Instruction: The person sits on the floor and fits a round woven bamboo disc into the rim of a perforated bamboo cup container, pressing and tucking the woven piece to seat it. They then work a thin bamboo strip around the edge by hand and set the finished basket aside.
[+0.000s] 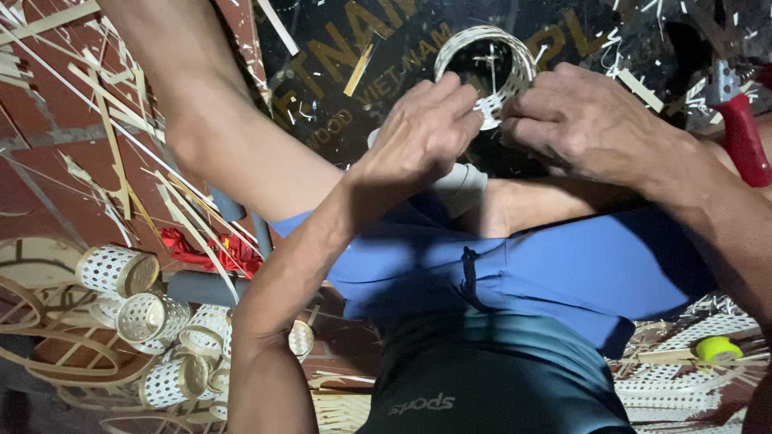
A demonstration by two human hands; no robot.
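While a small woven ring [485,66] was held above a dark printed sheet [338,56], both hands were closed on its near rim. The left hand [422,137] was seen with thumb and fingertips pinched together on the pale lattice at the ring's lower edge, and the right hand [583,120] was clamped on the same edge from the other side, so that the two grips met almost touching. The ring was turned with its open mouth toward the camera, probably so that the inside of the wall could be watched while the loose ends were worked. It was kept over the knees, at the far edge of the lap, where blue shorts [563,273] were stretched across the seated person's thighs.

At the lower left corner of the brick floor [48,161], a heap of finished rings [161,337] was laid on its sides, tumbled one against another, apparently set aside within arm's reach. Thin pale strips [121,137] were scattered over the bricks beside a scrap of red cloth [205,249]. A tool with red handles [740,137] was left at the right edge, near the right forearm. Sheets of woven lattice [691,362] and a yellow-green ball-shaped thing [717,348], too small to identify, were lying at the lower right corner.
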